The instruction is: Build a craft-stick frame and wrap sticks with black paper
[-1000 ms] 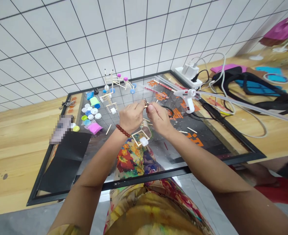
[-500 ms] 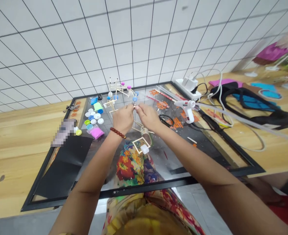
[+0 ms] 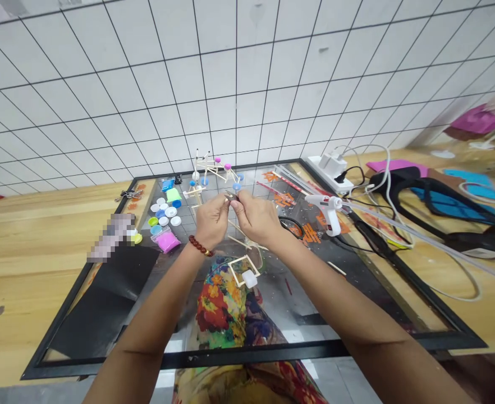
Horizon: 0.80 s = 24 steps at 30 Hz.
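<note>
My left hand (image 3: 212, 220), with a bead bracelet at the wrist, and my right hand (image 3: 254, 216) meet above the black-framed glass board (image 3: 104, 359). Both pinch a small dark object (image 3: 231, 197) between their fingertips; I cannot make out what it is. Thin wooden sticks (image 3: 239, 235) lie under the hands. A square stick frame with a white cap (image 3: 246, 271) lies just below them. A stick structure with pink and blue caps (image 3: 214, 168) stands behind the hands.
Coloured bottle caps (image 3: 163, 210) and pink clay (image 3: 166, 241) lie at the left. A white glue gun (image 3: 327, 209), black scissors (image 3: 292, 225), a power strip (image 3: 330, 168) and cables sit at the right. Black sheet (image 3: 104, 292) covers the board's left part.
The view has tilted up and shows more wall. Both hands stay pinched together on the small object and have shifted slightly toward the stick structure.
</note>
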### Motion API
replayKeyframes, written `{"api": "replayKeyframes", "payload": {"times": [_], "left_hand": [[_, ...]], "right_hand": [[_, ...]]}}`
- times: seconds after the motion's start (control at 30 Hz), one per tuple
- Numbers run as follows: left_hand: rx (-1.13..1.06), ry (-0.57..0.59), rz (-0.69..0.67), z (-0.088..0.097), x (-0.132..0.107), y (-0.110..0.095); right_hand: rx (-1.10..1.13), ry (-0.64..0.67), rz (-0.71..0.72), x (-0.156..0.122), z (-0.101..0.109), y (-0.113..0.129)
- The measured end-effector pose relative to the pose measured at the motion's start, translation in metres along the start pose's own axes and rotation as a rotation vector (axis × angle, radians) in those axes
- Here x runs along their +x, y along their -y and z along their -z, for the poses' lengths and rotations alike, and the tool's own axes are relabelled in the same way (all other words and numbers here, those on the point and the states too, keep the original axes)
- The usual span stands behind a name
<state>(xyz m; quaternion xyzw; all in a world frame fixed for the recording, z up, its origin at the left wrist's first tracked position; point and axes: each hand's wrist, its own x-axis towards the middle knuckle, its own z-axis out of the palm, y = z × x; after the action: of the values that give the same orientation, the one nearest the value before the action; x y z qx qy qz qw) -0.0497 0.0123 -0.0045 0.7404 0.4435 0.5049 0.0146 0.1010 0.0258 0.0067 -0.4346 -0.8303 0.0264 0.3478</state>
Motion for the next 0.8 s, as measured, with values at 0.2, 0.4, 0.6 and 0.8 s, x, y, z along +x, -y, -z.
{"api": "replayKeyframes", "payload": {"times": [0.2,0.4,0.6,0.8], "left_hand": [[0.083,-0.039,-0.112,0.005,0.001,0.001],[0.136,-0.071,-0.124,0.006,0.002,-0.004],[0.063,-0.047,-0.129,0.007,0.002,-0.006],[0.021,-0.033,-0.145,0.007,0.002,-0.007]], "right_hand": [[0.336,0.026,0.051,-0.001,-0.004,-0.004],[0.582,0.020,0.067,0.000,-0.002,-0.002],[0.717,0.065,0.090,0.002,0.000,-0.006],[0.662,0.118,0.172,0.004,0.009,-0.014]]}}
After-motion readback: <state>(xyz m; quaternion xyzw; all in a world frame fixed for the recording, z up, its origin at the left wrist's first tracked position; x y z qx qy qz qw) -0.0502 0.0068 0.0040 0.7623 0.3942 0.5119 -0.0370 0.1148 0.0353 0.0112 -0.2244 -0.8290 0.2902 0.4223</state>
